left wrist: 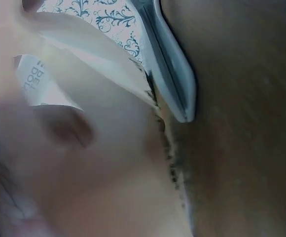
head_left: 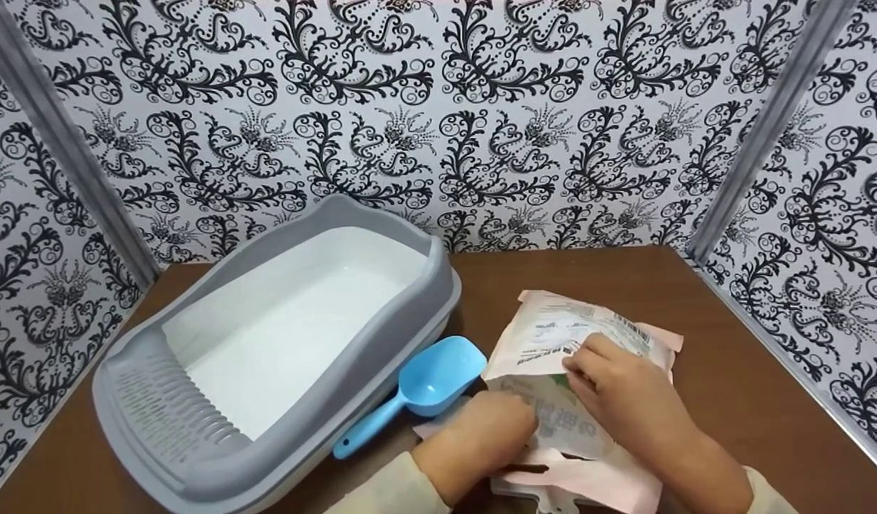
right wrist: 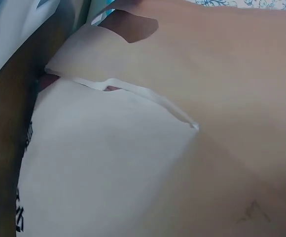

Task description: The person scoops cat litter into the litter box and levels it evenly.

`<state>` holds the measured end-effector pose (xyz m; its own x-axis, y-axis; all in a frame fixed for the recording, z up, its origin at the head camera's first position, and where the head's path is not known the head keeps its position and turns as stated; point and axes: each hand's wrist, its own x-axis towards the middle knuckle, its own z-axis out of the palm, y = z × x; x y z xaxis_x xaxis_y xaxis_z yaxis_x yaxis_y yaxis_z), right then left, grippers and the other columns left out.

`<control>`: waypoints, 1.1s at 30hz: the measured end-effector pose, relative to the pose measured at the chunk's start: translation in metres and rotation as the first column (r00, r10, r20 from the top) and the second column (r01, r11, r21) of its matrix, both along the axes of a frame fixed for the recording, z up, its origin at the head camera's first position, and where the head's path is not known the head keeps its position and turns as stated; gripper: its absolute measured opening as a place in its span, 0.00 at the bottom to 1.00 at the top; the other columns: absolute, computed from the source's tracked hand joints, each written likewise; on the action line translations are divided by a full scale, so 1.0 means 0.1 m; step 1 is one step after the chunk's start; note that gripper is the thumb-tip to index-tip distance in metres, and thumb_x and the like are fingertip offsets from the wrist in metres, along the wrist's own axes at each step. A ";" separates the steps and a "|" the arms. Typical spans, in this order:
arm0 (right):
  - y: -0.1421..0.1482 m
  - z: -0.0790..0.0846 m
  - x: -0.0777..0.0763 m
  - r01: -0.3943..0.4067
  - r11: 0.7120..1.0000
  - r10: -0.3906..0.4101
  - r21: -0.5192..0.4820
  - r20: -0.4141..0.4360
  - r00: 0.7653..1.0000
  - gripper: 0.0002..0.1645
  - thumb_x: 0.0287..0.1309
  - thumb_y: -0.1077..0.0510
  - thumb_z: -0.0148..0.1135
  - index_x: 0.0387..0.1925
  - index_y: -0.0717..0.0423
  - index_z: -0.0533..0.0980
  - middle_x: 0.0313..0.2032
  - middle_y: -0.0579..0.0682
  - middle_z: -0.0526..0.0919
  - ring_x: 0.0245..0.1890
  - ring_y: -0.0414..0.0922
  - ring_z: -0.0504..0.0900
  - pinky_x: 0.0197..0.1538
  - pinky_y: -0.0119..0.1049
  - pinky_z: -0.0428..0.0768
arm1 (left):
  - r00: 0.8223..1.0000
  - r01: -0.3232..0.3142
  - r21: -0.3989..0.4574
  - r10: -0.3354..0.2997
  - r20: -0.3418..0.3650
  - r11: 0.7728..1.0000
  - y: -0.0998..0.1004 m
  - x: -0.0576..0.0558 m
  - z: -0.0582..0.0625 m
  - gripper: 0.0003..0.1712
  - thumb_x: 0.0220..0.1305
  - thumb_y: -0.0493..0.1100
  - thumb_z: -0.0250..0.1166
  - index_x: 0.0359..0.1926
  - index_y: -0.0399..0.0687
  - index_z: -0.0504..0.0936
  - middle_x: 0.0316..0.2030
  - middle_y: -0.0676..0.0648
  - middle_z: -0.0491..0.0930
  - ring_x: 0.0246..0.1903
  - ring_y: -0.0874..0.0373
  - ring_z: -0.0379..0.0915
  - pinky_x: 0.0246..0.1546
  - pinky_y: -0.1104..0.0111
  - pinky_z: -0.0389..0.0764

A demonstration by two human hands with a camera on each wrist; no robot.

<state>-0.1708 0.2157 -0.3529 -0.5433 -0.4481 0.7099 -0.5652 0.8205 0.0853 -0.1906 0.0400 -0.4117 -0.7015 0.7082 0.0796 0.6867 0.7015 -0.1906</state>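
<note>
A pink and white printed bag (head_left: 581,421) lies on the table, its upper part turned over so a text panel with a barcode faces up. My right hand (head_left: 628,389) pinches the edge of that panel near its middle. On the bag's left side, my left hand (head_left: 490,428) is curled, gripping it; its fingertips are hidden. The bag's near end (head_left: 595,482) is a pink strip with a handle hole. In the right wrist view, an uneven cut edge (right wrist: 148,93) crosses the bag. The left wrist view has the pink bag (left wrist: 123,173) up close and blurred.
A blue scoop (head_left: 438,371) lies just left of my left hand, leaning toward a grey and white litter box (head_left: 381,350) that fills the table's left side. Under the bag's near end shows a white item (head_left: 553,497). Patterned panels (head_left: 438,128) enclose the brown table (head_left: 760,421).
</note>
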 end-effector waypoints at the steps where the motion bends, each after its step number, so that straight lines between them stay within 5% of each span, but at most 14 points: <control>1: 0.00 0.00 0.00 -0.003 1.000 0.003 0.000 0.002 1.000 0.10 0.41 0.63 0.72 0.27 0.48 0.80 0.27 0.37 0.74 0.23 0.33 0.73 0.26 0.26 0.75 | 1.000 -0.006 -0.005 0.006 0.015 1.000 0.00 0.01 0.01 0.06 0.57 0.52 0.65 0.27 0.60 0.84 0.25 0.58 0.81 0.24 0.61 0.76 0.25 0.67 0.78; 8: -0.01 -0.02 0.00 -0.019 1.000 0.019 0.013 0.001 1.000 0.07 0.44 0.62 0.71 0.26 0.48 0.80 0.26 0.38 0.73 0.23 0.33 0.74 0.27 0.26 0.75 | 1.000 0.014 0.004 -0.014 0.024 1.000 -0.08 0.05 0.04 0.07 0.57 0.53 0.64 0.26 0.61 0.84 0.25 0.59 0.81 0.23 0.61 0.75 0.23 0.66 0.76; 17: -0.01 -0.03 0.01 -0.037 0.999 0.037 0.013 0.001 0.999 0.11 0.41 0.60 0.76 0.25 0.47 0.80 0.26 0.37 0.72 0.22 0.32 0.73 0.25 0.25 0.73 | 0.982 0.132 0.055 -0.123 -0.143 0.990 -0.34 0.12 0.13 0.06 0.54 0.52 0.64 0.24 0.62 0.82 0.26 0.59 0.77 0.28 0.62 0.74 0.23 0.71 0.74; 26: -0.02 -0.04 0.00 -0.040 0.999 0.040 -0.004 0.012 0.999 0.09 0.43 0.57 0.76 0.26 0.48 0.80 0.25 0.37 0.72 0.21 0.32 0.72 0.25 0.25 0.73 | 0.965 0.113 0.111 -0.082 -0.248 0.987 -0.66 0.15 0.10 0.06 0.53 0.40 0.62 0.29 0.58 0.82 0.30 0.58 0.77 0.32 0.62 0.73 0.30 0.72 0.75; 33: -0.03 -0.05 -0.01 -0.038 0.999 0.038 -0.006 0.026 0.999 0.09 0.43 0.57 0.76 0.26 0.47 0.80 0.25 0.36 0.73 0.22 0.30 0.72 0.26 0.23 0.73 | 0.928 0.025 0.248 0.070 -0.365 0.968 -0.86 0.19 0.07 0.03 0.53 0.41 0.66 0.31 0.51 0.80 0.28 0.53 0.75 0.31 0.58 0.72 0.29 0.67 0.75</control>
<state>-0.1715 0.2131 -0.3577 -0.5441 -0.4650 0.6983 -0.5979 0.7989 0.0661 -0.1720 -0.0459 -0.4049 -0.6042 0.6181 0.5030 0.5844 0.7728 -0.2477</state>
